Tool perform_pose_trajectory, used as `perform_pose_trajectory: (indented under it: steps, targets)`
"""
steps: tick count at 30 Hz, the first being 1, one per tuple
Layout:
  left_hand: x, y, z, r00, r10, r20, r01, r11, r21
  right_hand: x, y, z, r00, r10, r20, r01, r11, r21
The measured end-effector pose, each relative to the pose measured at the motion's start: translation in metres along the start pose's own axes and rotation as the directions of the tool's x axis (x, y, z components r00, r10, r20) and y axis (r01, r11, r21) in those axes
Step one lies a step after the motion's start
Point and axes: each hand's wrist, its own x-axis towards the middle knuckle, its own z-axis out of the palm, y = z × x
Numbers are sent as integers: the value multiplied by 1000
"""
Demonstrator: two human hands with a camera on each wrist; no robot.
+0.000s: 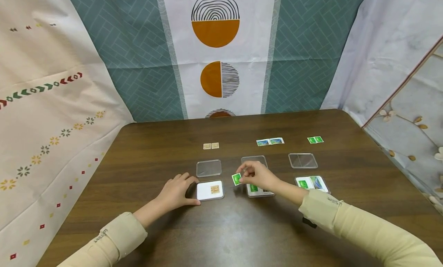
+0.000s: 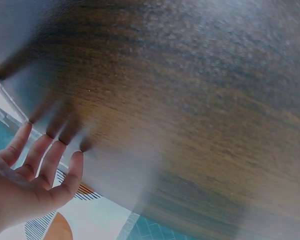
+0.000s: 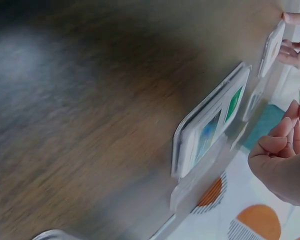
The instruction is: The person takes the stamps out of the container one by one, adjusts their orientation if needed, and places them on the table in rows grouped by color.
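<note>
In the head view, my left hand [image 1: 177, 191] holds the left edge of a clear plastic case [image 1: 203, 194], thumb at the near corner and index finger at the far one. A brown stamp [image 1: 215, 189] lies on the right half of its white insert. Just right of that case, my right hand [image 1: 258, 177] pinches a green stamp [image 1: 236, 179] between thumb and fingers, above the table. Under the right hand is a middle case [image 1: 260, 194] with a green stamp and another, partly hidden one. The right wrist view shows the pinching hand [image 3: 285, 155] with the stamp edge-on.
A right-hand case [image 1: 313, 183] contains a green and a blue stamp. Clear lids [image 1: 209, 168] lie behind the cases. Farther back are pairs of brown stamps [image 1: 211, 146], blue stamps [image 1: 270, 141] and green stamps [image 1: 315, 139]. Patterned cloths hang around the wooden table [image 1: 145, 155].
</note>
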Motion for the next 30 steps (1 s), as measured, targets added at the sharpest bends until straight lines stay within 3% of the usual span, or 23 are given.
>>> perform_pose_trajectory:
  steps: [15,23,30]
  targets:
    - [1,0,-1,1000,1,9,-1,1000,0,-16,11,-37,999,25,-42,-24,1000,7]
    - [0,3,0,1000,31,5,-31,999,-11,-25,16,-55,998,-7,-68,3,998,-63]
    - [1,1,-1,1000,25,-3,-25,1000,3,-22,26,-83,994,17,-104,-23,998,-63]
